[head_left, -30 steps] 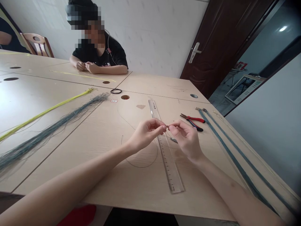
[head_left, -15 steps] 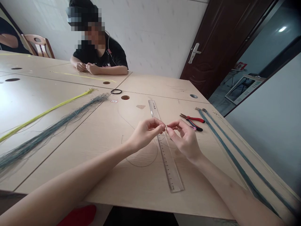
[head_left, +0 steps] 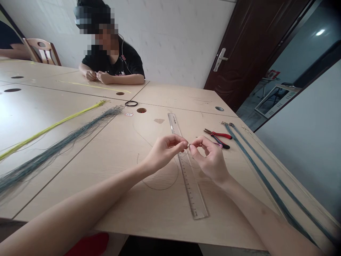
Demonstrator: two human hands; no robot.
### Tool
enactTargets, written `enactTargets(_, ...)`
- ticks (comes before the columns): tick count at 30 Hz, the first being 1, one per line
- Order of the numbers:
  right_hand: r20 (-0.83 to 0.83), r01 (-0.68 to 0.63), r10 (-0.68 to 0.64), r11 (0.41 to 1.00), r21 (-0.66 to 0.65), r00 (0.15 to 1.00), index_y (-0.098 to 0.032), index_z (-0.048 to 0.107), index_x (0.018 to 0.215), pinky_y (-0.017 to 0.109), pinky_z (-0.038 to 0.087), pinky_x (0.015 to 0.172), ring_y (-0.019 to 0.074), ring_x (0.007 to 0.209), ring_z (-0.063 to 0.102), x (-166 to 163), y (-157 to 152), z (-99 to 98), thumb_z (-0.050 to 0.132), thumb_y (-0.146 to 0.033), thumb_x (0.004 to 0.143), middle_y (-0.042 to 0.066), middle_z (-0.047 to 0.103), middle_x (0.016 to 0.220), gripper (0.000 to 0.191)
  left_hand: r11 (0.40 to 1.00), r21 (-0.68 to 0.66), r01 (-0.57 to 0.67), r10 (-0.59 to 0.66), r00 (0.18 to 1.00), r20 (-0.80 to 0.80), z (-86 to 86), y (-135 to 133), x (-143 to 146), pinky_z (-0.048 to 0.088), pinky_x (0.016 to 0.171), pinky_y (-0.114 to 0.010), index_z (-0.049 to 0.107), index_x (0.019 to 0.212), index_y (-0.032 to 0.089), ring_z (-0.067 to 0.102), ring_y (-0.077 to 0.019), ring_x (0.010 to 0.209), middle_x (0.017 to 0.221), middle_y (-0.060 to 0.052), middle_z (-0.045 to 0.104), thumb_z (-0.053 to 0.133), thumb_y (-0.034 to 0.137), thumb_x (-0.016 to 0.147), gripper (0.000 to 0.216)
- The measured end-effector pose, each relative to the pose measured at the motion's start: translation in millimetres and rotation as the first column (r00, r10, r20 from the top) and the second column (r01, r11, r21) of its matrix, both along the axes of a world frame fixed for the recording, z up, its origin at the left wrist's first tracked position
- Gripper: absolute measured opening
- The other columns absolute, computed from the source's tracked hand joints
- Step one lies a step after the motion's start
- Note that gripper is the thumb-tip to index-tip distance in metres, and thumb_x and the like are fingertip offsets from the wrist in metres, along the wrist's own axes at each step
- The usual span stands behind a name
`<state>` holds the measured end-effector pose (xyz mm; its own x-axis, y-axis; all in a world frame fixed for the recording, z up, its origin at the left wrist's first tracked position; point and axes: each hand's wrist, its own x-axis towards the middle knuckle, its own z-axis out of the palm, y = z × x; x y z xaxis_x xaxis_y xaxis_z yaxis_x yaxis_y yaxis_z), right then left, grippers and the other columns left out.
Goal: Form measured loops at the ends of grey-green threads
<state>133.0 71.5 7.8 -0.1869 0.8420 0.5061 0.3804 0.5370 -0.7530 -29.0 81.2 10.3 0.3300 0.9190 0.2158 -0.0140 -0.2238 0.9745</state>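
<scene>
Thin, dark cord [head_left: 160, 187] runs in a round loop on the pale wood table [head_left: 112, 149] and comes up to my fingers. My left hand [head_left: 166, 151] pinches one end of it between thumb and first finger. My right hand [head_left: 209, 156] pinches a tiny bit right at the same spot, so the two sets of fingertips almost touch. That bit is too small for me to tell what it is. Both hands are held just above a long, clear plastic ruler [head_left: 188, 170] that lies flat under them.

Near my right hand lie pliers [head_left: 218, 138] with red and black handles. Past them, long blue-grey cords [head_left: 266, 177] lie straight along the table's right edge. On my left lies a thick, messy bundle of grey threads [head_left: 53, 151], and beside it a yellow bundle [head_left: 53, 124]. A small black ring [head_left: 131, 103] sits by a round hole [head_left: 141, 110] in the table.

Across the table sits a person in a black shirt [head_left: 117, 60], both hands close together on the wood.
</scene>
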Motion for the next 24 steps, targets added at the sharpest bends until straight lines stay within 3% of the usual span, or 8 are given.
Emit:
enactTargets(10,-0.05,0.019,-0.019,1.0,0.007,0.999,-0.019,0.054,0.076,0.031,0.043,0.074,0.0148,0.074,0.054,-0.1,1.4,-1.9,0.053,-0.02,0.083,0.0,0.056,0.074,0.007,0.999,-0.009,0.042,-0.041,0.999,0.021,0.2,-0.7,-1.3,0.042,0.066,-0.022,0.062,0.08,0.013,0.053,-0.0108,0.07,0.073,-0.001,0.06,0.057,0.029,0.084,0.017)
enactTargets(17,-0.047,-0.007,0.007,1.0,-0.007,0.999,-0.018,0.055,0.077,0.03,0.044,0.073,0.0154,0.075,0.056,-0.4,0.0,-1.2,0.054,-0.021,0.083,0.001,0.058,0.074,0.007,0.996,-0.013,0.083,-0.083,0.996,0.019,-0.1,-1.2,-0.3,0.044,0.073,-0.025,0.063,0.089,0.013,0.056,-0.013,0.079,0.085,-0.004,0.063,0.058,0.03,0.082,0.019)
enactTargets(24,-0.042,0.009,-0.01,1.0,-0.026,0.999,-0.019,0.055,0.076,0.03,0.044,0.071,0.0158,0.075,0.056,0.2,-0.8,-1.9,0.054,-0.021,0.084,0.001,0.058,0.073,0.008,0.999,-0.01,0.051,-0.051,0.999,-0.001,-0.5,0.0,-0.7,0.044,0.068,-0.025,0.061,0.079,0.014,0.054,-0.0119,0.071,0.076,-0.002,0.06,0.059,0.028,0.081,0.015)
